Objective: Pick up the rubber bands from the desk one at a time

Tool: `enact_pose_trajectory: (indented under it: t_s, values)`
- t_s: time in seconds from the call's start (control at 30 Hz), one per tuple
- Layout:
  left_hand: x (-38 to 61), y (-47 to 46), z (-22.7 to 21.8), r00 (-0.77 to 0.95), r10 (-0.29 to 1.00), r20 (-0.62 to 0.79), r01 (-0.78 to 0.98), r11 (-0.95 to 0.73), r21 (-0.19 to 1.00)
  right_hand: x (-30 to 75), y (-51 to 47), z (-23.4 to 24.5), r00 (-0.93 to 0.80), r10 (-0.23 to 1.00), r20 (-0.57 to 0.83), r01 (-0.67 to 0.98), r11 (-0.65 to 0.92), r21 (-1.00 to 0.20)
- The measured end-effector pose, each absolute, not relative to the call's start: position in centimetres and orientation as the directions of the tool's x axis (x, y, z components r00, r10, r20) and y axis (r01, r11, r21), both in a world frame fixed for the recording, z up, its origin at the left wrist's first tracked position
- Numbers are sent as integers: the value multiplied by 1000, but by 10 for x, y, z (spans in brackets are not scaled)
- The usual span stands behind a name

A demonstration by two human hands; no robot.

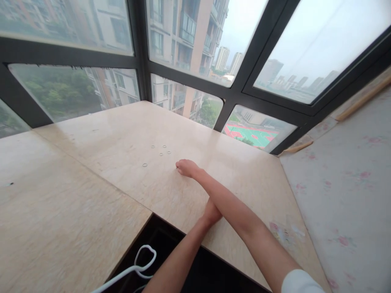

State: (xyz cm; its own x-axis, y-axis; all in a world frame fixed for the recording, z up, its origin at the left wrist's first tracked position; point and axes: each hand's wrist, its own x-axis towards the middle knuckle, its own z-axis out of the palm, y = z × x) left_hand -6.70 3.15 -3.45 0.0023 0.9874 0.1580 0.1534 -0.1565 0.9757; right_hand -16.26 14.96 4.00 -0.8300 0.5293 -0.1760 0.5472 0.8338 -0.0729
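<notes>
Several small thin rings lie on the beige marble-patterned surface (128, 138), one ring (144, 165) lying apart from a loose group that includes another ring (161, 154). Just right of them, my right hand (186, 167) is closed in a pinch low over the surface. A tiny dark bit shows at its fingertips, too small to name. My left hand (211, 213) is under my right forearm, near the front edge of the surface. Its fingers are hidden behind that forearm.
A clear plastic packet (285, 232) with small coloured pieces lies at the right. A white cable (134, 268) loops in the dark recess (171, 240) in front. Dark-framed windows (189, 87) border the back, and a flowered wall (342, 195) the right. A small dark speck (11, 184) lies far left.
</notes>
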Motion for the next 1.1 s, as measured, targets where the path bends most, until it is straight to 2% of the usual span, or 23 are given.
enact_pose_trajectory:
  t_s: [0.1,0.27,0.43,0.57,0.7,0.77,0.83,0.87,0.93,1.03,1.1]
  values:
    - [-67,33,-26,-93,981,169,132,-156,979,-152,151,36,-837,513,-189,533,843,-76]
    - [-66,34,-21,-43,973,226,231,-210,950,-125,144,34,-822,551,-144,568,809,-149]
    - [-63,34,-22,58,966,251,410,-252,877,-93,130,38,-791,611,28,563,746,-357]
    - [-62,37,-21,13,980,197,421,-184,888,-60,117,43,-688,706,168,518,641,-567]
    - [-63,39,-19,-25,980,195,367,-173,914,-20,100,50,-511,824,246,442,497,-746]
    - [-64,38,-18,-38,964,263,343,-235,910,3,90,55,-356,895,268,285,377,-881]
    - [-65,38,-16,-47,950,310,322,-279,905,28,78,61,-186,949,256,63,272,-960]
    - [-66,37,-15,-48,947,318,318,-287,904,41,71,62,-115,963,242,-20,242,-970]
    - [-67,37,-14,-40,948,317,316,-289,904,69,55,62,-1,974,225,-83,224,-971]
    - [-68,37,-13,-30,949,314,313,-289,905,113,25,54,173,960,222,-73,237,-969]
    - [-68,36,-12,-19,947,321,318,-298,900,143,5,46,300,924,236,-1,248,-969]
